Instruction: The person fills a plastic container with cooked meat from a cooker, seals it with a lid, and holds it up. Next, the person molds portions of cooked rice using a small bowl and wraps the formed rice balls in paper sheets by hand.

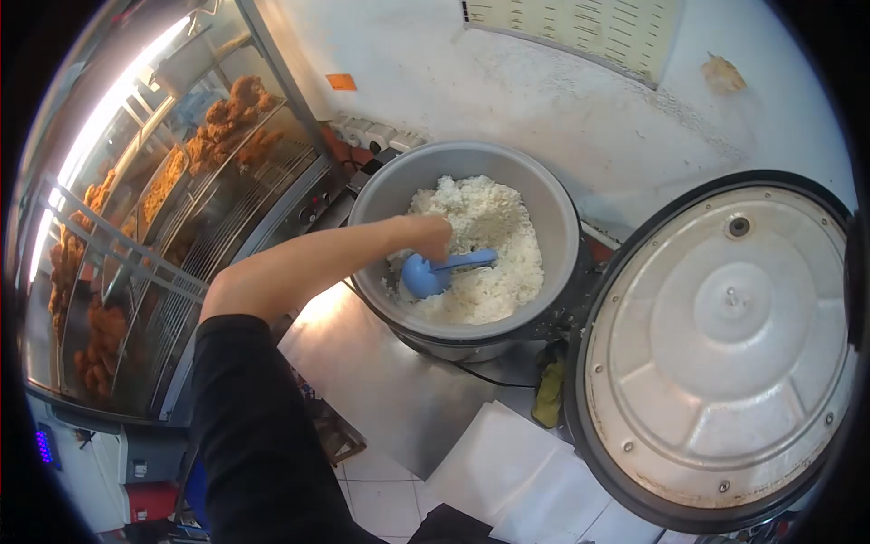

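My left hand (431, 238) reaches over the rice in a large pot, its back towards me. Its fingers look curled downward and are mostly hidden. Right beside and below it lies a blue scoop (426, 277), bowl to the left and handle pointing right, resting on the rice. The fingertips come close to the base of the handle; whether they grip it I cannot tell. White cooked rice (498, 290) is heaped unevenly in the round grey pot (558, 218). My right hand is out of view.
The big round lid (734, 335) stands open to the right of the pot. White sheets (517, 476) lie at the front by the metal counter (390, 390). A yellow-green cloth (548, 394) is near the lid. A lit glass cabinet with fried food (231, 113) fills the left side.
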`<action>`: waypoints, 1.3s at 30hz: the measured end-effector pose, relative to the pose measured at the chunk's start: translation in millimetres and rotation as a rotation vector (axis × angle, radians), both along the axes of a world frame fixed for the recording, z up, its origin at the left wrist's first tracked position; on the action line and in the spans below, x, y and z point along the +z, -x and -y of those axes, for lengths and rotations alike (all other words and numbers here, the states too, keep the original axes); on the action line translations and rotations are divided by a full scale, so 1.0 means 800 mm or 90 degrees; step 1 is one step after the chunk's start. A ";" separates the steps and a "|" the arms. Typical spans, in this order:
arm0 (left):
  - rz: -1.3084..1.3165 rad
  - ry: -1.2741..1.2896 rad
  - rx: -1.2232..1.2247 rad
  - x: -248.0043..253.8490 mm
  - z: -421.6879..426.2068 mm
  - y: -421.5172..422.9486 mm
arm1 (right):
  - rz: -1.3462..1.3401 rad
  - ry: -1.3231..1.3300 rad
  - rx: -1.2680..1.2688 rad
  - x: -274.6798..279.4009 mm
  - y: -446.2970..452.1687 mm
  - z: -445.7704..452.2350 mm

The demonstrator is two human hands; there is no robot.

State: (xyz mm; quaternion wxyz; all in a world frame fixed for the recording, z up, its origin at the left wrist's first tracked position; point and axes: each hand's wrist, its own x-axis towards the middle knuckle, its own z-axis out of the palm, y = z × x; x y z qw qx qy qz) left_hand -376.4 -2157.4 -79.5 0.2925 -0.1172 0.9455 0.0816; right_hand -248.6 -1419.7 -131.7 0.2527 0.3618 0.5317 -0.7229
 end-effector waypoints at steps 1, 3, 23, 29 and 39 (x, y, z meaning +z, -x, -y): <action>-0.033 -0.002 -0.003 -0.017 -0.008 -0.002 | -0.001 0.006 -0.009 -0.003 0.002 0.003; -0.098 -0.005 -0.017 -0.049 -0.020 0.004 | -0.002 0.007 -0.003 -0.006 0.004 0.003; -0.092 -0.015 -0.273 -0.140 -0.011 0.101 | -0.033 -0.014 -0.013 -0.005 -0.031 -0.062; 0.000 -0.038 -0.146 -0.126 0.020 0.094 | -0.073 0.096 -0.102 -0.041 -0.025 -0.112; -0.343 -0.114 -0.066 0.100 -0.015 -0.050 | -0.206 0.113 -0.114 -0.019 0.068 -0.154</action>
